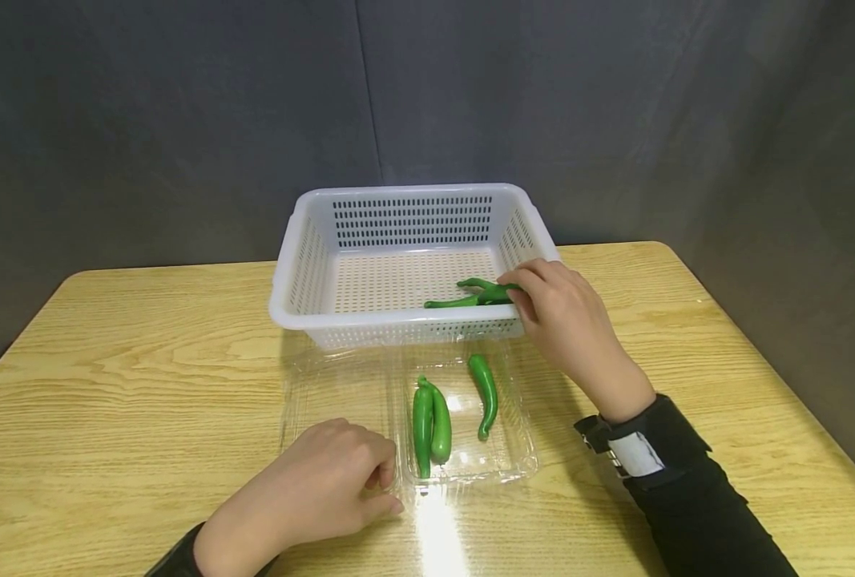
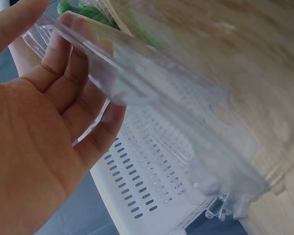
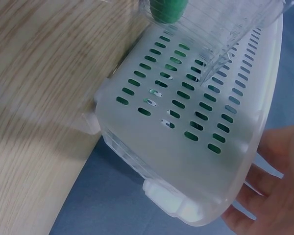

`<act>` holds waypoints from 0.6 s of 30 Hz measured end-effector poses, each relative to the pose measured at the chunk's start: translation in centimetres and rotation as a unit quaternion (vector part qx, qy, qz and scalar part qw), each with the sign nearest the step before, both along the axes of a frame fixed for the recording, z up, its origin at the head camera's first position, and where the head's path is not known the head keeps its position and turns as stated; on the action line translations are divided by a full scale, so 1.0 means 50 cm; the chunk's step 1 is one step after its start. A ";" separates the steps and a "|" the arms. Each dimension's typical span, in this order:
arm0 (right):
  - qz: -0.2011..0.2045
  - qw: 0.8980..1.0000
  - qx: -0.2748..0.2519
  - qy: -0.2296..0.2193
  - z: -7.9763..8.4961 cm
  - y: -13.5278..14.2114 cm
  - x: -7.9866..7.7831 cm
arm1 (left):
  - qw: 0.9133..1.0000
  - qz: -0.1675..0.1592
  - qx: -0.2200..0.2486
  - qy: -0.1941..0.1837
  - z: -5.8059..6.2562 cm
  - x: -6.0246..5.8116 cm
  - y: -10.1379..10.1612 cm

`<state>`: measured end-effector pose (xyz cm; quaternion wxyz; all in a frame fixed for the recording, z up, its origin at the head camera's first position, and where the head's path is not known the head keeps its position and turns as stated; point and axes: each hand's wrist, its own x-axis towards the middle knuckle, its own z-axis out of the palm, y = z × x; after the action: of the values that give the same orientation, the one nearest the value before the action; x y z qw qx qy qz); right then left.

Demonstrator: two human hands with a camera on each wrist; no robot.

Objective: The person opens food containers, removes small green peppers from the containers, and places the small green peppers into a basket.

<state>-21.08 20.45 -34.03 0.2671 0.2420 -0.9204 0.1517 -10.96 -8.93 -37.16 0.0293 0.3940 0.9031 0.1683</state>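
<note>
A clear plastic clamshell box (image 1: 502,465) lies unfolded on the table, with three green chili peppers (image 1: 486,397) in its right half. My left hand (image 1: 326,481) grips the box near its middle fold. In the left wrist view, its fingers (image 2: 78,68) show through the clear plastic edge, with the thumb on the near side. My right hand (image 1: 560,312) reaches over the front right corner of a white slotted basket (image 1: 293,320) and pinches a green pepper (image 1: 502,292) there. Beside that pepper lie other green peppers (image 1: 452,303); the right fingertips are partly hidden.
The basket stands directly behind the clamshell box, near the far edge of the wooden table (image 1: 110,385). A dark grey curtain (image 1: 182,136) hangs behind the table. The box's left half (image 1: 340,393) lies flat, partly under my left hand.
</note>
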 end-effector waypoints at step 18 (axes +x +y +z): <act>0.004 1.000 -0.007 0.004 0.008 -0.002 0.005 | 1.000 0.001 -0.003 -0.003 0.001 0.000 0.000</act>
<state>-20.85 20.36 -33.65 0.2719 0.2447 -0.9172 0.1583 -10.95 -8.92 -37.12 0.0329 0.3923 0.9040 0.1670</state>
